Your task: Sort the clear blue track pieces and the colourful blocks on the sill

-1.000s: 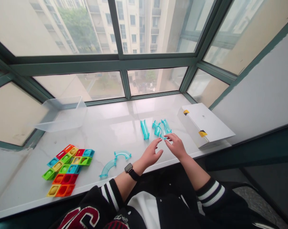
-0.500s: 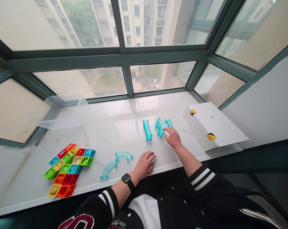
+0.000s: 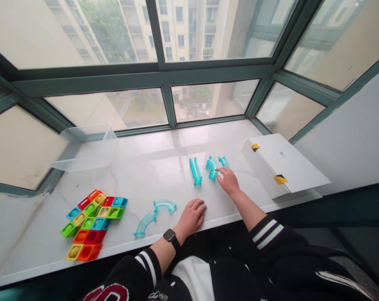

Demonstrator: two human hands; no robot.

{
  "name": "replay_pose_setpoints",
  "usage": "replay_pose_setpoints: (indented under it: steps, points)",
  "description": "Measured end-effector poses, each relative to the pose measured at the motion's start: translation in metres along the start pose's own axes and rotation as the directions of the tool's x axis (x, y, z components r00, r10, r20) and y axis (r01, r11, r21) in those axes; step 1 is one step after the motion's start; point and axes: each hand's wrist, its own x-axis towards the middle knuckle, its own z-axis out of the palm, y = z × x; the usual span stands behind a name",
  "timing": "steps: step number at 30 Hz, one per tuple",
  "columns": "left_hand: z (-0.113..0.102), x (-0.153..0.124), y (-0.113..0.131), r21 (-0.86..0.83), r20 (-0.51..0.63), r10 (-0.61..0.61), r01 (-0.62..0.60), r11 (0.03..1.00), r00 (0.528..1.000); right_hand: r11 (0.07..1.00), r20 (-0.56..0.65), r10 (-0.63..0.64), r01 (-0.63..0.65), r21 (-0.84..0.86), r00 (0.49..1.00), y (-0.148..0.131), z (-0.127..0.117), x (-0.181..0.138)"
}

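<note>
My right hand is at the near right side of a stack of curved, clear turquoise track pieces. Its thumb and forefinger are apart, and the fingertips reach the stack's edge; whether they touch it I cannot tell. Just beyond the hand lies another turquoise track piece, partly covered by it. To the left is a stack of straight turquoise track pieces. My left hand rests palm down near the counter's front edge, holding nothing. Left of it, two curved track pieces lie joined in an S shape.
Colourful linked plastic tiles lie at the left of the white counter. A clear plastic bin stands at the back left. On the right is a white box with yellow-and-black tape. Window frames bound the back.
Both hands and the track pieces keep nearly the same places. The whole view has shifted very slightly.
</note>
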Motion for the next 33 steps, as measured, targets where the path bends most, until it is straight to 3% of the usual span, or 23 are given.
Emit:
replay_pose_setpoints:
  steps: [33]
  points:
    - [-0.0018, 0.0015, 0.0019, 0.004, 0.006, -0.02, 0.02, 1.0, 1.0, 1.0, 0.025, 0.016, -0.016, 0.014, 1.0, -0.0002, -0.0004, -0.0039]
